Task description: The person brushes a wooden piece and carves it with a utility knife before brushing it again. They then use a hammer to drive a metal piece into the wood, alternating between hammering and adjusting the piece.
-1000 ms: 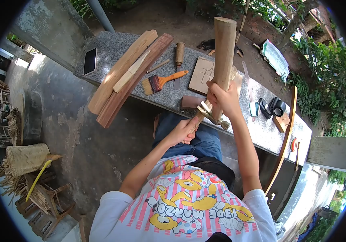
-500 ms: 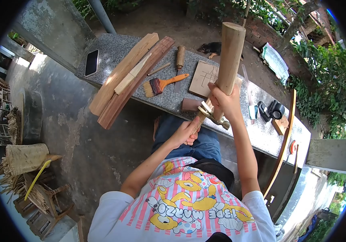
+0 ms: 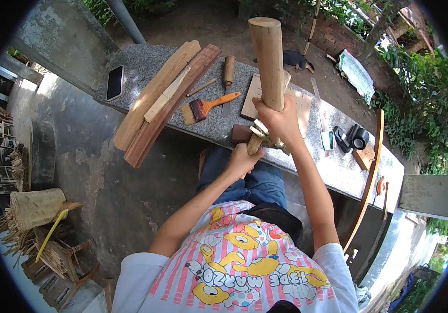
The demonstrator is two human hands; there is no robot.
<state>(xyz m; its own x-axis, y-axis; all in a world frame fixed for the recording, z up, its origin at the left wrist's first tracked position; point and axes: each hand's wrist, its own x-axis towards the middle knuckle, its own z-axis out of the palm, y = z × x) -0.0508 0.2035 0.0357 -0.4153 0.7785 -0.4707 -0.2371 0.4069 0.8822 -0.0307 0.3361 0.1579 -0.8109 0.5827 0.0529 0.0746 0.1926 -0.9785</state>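
My right hand (image 3: pixel 278 117) is wrapped round a thick, round wooden piece (image 3: pixel 268 62) that stands up above the bench's near edge. Lower and to the left, my left hand (image 3: pixel 245 158) closes round a short wooden handle (image 3: pixel 254 143). A pale, metallic-looking part (image 3: pixel 261 128) shows between the two hands; its full shape is hidden by my right hand. Just left of it, a brown block (image 3: pixel 241 133) lies at the bench edge. Behind my right hand is a flat wooden board (image 3: pixel 250 99), partly covered.
On the granite bench (image 3: pixel 151 58) are a phone (image 3: pixel 114 83), long wood pieces (image 3: pixel 156 96), a paintbrush (image 3: pixel 208 107), a wooden-handled blade (image 3: pixel 228 73), a clear ruler (image 3: pixel 319 107), a black device (image 3: pixel 357 138) and a long curved strip (image 3: pixel 373 167). A dog (image 3: pixel 296 60) lies beyond.
The thick wooden piece and my right hand have moved left. My left hand has shifted slightly left, still round the handle. The dog's visible position differs, and the view has shifted slightly.
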